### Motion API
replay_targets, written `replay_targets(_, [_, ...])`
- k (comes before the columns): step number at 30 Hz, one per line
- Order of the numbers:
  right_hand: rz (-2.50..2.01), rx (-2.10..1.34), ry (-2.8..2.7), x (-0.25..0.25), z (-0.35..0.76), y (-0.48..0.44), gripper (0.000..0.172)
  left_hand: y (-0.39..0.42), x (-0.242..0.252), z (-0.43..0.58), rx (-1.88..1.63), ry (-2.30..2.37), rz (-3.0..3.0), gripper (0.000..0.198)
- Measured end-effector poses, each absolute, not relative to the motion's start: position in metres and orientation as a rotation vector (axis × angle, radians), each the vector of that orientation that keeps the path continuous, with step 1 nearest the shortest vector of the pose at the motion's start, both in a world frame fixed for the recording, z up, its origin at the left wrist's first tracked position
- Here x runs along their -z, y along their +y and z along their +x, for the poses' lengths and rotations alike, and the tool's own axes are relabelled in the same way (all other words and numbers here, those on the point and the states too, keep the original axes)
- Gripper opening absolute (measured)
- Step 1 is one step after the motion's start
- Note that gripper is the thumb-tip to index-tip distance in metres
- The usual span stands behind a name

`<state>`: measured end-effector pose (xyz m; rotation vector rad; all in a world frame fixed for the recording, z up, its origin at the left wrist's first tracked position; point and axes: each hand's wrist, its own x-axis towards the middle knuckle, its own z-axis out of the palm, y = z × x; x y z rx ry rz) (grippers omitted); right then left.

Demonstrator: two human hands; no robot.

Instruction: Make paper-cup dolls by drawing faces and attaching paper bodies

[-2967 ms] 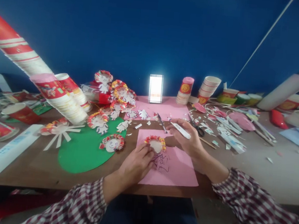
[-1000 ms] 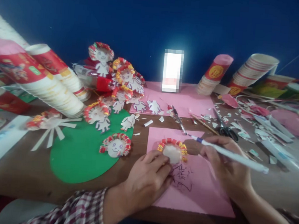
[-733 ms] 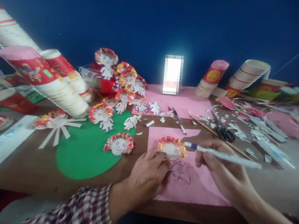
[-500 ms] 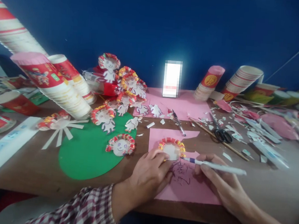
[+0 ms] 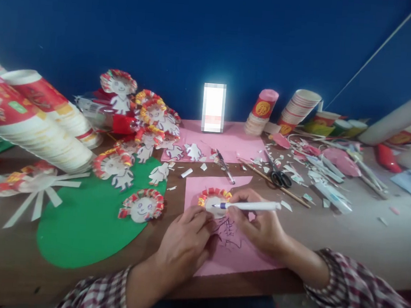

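A round white paper-cup disc [image 5: 219, 199] with a curled red and yellow rim lies over pink paper [image 5: 197, 262]. My left hand [image 5: 184, 240] is closed at its lower left edge, fingers bent onto it. In my right hand [image 5: 258, 229] is a white marker pen [image 5: 258, 206], gripped between thumb and fingers, its dark tip over the disc. Whether the tip touches cannot be made out. Dark handwriting marks the pink paper below. To the left, a similar disc with a drawn smiling face [image 5: 144, 208] rests on the edge of green card [image 5: 88, 239].
Tall stacks of paper cups [image 5: 47, 132] lean at the left. Several paper figures [image 5: 120, 97] are heaped behind the green card. Black-handled scissors [image 5: 281, 179], a wooden stick [image 5: 294, 198], a pen [image 5: 226, 167] and paper scraps lie beyond my right hand. A lit screen [image 5: 213, 107] stands at the back.
My right hand has swung the pen inward, bringing its tip from the disc's right edge over its middle. My left hand stays at the disc. The whole view has shifted right.
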<state>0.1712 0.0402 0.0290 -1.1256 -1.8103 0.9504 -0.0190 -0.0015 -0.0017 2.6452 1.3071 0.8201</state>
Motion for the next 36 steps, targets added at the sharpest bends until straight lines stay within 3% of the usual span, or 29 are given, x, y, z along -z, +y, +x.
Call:
replay_targets(5, [-1.147, -0.888, -1.797, -0.01, 0.172, 0.044, 0.003, -0.002, -0.001, -0.019, -0.752, 1.33, 2.638, 0.01])
replay_targets(21, [-1.058, -0.648, -2.047, -0.01, 0.176, 0.048, 0.005, -0.004, -0.004, -0.019, -0.756, 1.374, 2.644, 0.012])
replay_targets(36, [-1.1, -0.676, -2.031, -0.014, 0.172, 0.048, 0.006, -0.003, -0.005, -0.018, -0.767, 1.381, 2.651, 0.013])
